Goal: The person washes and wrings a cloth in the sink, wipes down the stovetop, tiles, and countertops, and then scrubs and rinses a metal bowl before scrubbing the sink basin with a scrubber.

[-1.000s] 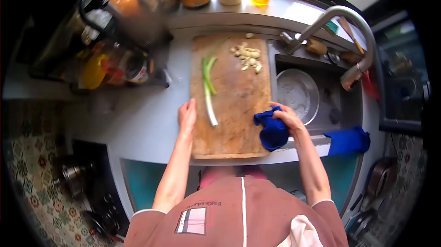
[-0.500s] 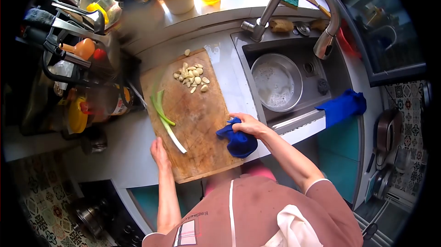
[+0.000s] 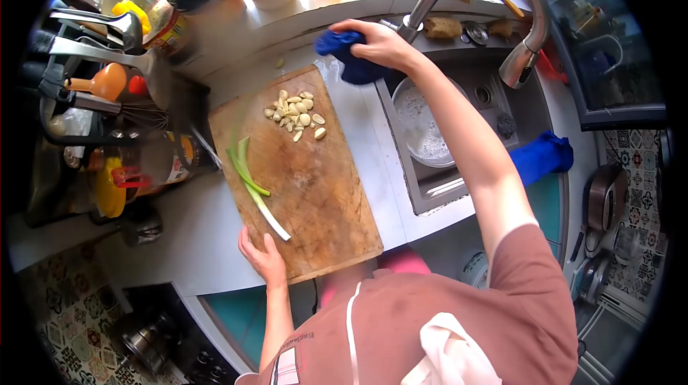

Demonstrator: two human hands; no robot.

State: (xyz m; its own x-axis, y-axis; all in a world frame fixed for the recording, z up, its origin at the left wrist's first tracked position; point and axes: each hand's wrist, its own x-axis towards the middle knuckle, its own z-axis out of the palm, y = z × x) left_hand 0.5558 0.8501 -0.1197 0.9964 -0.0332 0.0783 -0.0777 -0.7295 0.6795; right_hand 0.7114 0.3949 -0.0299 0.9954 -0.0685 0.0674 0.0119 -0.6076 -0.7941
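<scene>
A wooden cutting board (image 3: 315, 199) lies at a slant on the counter. Peeled garlic cloves (image 3: 295, 113) are heaped on its far part, and a piece of green onion (image 3: 249, 188) runs along its left side. My left hand (image 3: 264, 257) rests at the board's lower left edge, its fingers stretched and the thumb apart. Beyond the board's far right corner, my right hand (image 3: 380, 45) is closed on a blue cloth (image 3: 351, 59) just over the counter. A single garlic clove (image 3: 280, 63) sits off the board by its far edge.
Right of the board is a sink (image 3: 423, 199) with a metal bowl (image 3: 423, 131) of cloudy water under a curved faucet (image 3: 527, 48). Another blue cloth (image 3: 541, 156) hangs over the sink's front edge. Utensils in a rack (image 3: 107, 98) crowd the left.
My right hand has carried the blue cloth from the board's lower right edge up and away, past the far right corner. My left hand has slid slightly lower, its thumb now spread.
</scene>
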